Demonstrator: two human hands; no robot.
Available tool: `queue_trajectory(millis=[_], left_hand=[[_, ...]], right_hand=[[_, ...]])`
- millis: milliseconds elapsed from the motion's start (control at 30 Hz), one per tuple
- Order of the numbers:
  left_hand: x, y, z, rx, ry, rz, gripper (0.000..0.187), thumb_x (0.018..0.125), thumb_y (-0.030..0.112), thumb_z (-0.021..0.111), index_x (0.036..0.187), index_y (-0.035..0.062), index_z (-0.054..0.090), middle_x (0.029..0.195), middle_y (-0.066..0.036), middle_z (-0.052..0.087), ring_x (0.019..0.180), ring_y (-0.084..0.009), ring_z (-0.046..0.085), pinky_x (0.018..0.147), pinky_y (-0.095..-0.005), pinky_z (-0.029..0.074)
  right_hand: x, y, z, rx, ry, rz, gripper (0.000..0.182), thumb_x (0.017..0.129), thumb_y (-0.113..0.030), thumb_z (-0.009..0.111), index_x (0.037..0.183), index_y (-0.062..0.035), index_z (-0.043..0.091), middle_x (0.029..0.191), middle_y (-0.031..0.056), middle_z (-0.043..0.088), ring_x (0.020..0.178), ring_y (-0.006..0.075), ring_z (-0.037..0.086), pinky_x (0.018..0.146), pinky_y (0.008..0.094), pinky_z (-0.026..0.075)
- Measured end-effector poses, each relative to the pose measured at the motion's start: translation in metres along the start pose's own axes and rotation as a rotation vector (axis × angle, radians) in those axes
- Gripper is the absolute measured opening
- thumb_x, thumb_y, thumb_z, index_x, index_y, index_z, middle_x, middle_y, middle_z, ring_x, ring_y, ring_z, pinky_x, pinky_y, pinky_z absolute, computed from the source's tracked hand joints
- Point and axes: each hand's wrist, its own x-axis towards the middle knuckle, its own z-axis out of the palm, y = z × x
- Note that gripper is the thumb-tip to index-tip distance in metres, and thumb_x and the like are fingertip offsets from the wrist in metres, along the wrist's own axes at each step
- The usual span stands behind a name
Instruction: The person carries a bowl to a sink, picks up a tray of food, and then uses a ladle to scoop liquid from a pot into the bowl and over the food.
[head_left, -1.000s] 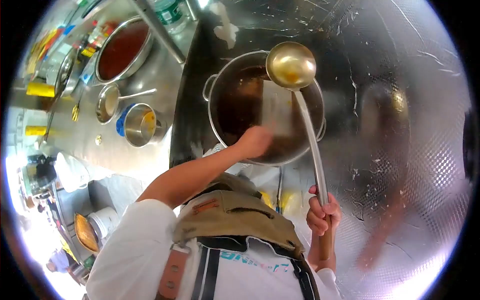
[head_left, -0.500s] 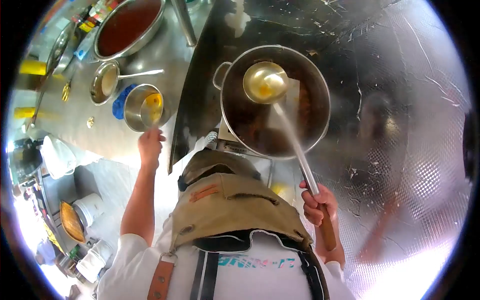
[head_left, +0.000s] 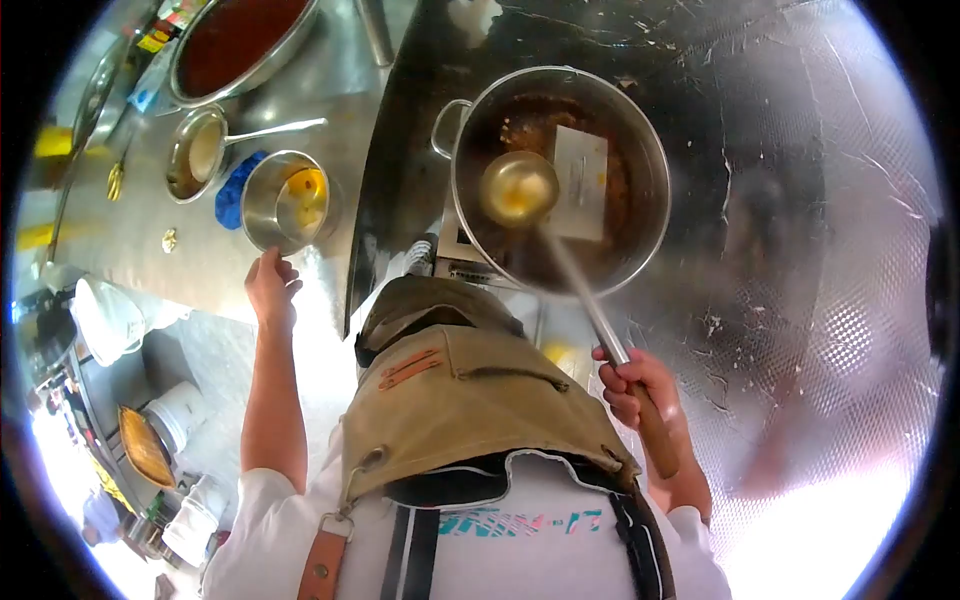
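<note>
My right hand [head_left: 640, 385] is closed around the wooden handle of a long ladle [head_left: 521, 190]. The ladle's bowl, with yellowish liquid in it, hangs over the large steel stockpot [head_left: 662, 200]. Brown residue and a pale rectangular piece [head_left: 582, 185] show inside the stockpot. On the steel counter to the left, my left hand [head_left: 272, 288] has its fingertips pressed together at the near rim of a small steel pot [head_left: 262, 205]. Orange-yellow liquid [head_left: 308, 190] lies in that pot.
A blue cloth [head_left: 229, 205] lies beside the small pot. Further left is a small steel bowl [head_left: 180, 175] with a spoon [head_left: 275, 130] across its rim. A wide basin of dark red liquid [head_left: 235, 45] stands behind. White buckets [head_left: 175, 418] are on the floor.
My left hand has shifted left along the small pot's near rim. The ladle's bowl has dropped toward me within the stockpot's outline, and more of the stockpot's interior shows.
</note>
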Motion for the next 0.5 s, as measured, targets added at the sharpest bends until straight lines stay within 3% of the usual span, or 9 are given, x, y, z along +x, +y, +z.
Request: queue_trajectory(millis=[100,167,233,333,500], left_hand=[[0.008,-0.005,-0.005,-0.009,-0.087,0.070,0.017,0.085,0.019,0.056,0.083,0.0024,0.054,0.073,-0.005,0.051,0.068,-0.0146,0.053,0.062,-0.0292,0.050],[0.012,-0.010,-0.009,0.178,-0.158,0.197,0.014,0.085,0.015,0.056,0.090,0.0015,0.055,0.080,-0.007,0.052,0.077,-0.0167,0.055,0.071,-0.0321,0.052],[0.016,-0.016,-0.013,0.566,-0.224,0.398,0.017,0.085,0.011,0.055,0.099,0.0009,0.055,0.090,-0.009,0.053,0.088,-0.0191,0.055,0.079,-0.0351,0.052],[0.026,-0.021,-0.014,-0.128,-0.285,-0.060,0.025,0.087,0.008,0.051,0.111,0.0018,0.050,0.106,-0.014,0.050,0.104,-0.0242,0.051,0.087,-0.0424,0.049],[0.017,0.008,-0.003,-0.524,-0.268,-0.322,0.032,0.087,0.008,0.044,0.118,-0.0003,0.044,0.114,-0.018,0.045,0.116,-0.0326,0.042,0.099,-0.0560,0.034]], right_hand=[[0.000,-0.001,0.005,0.019,0.002,0.032,0.033,0.079,-0.011,0.047,0.109,0.0034,0.049,0.063,0.0040,0.044,0.039,0.0102,0.038,0.032,0.0246,0.028],[0.000,0.001,0.007,0.028,0.023,0.044,0.032,0.080,-0.011,0.047,0.109,0.0030,0.049,0.063,0.0041,0.044,0.039,0.0105,0.038,0.032,0.0250,0.028],[0.001,0.002,0.010,0.032,0.035,0.052,0.032,0.080,-0.012,0.048,0.109,0.0028,0.050,0.063,0.0043,0.044,0.039,0.0109,0.039,0.032,0.0252,0.029],[0.002,0.001,0.013,0.043,0.038,0.056,0.032,0.082,-0.012,0.047,0.110,0.0033,0.048,0.064,0.0045,0.043,0.040,0.0109,0.039,0.031,0.0241,0.030],[0.010,-0.001,0.018,0.089,0.017,0.076,0.033,0.083,-0.013,0.046,0.111,0.0043,0.046,0.066,0.0048,0.041,0.040,0.0102,0.039,0.029,0.0220,0.032]])
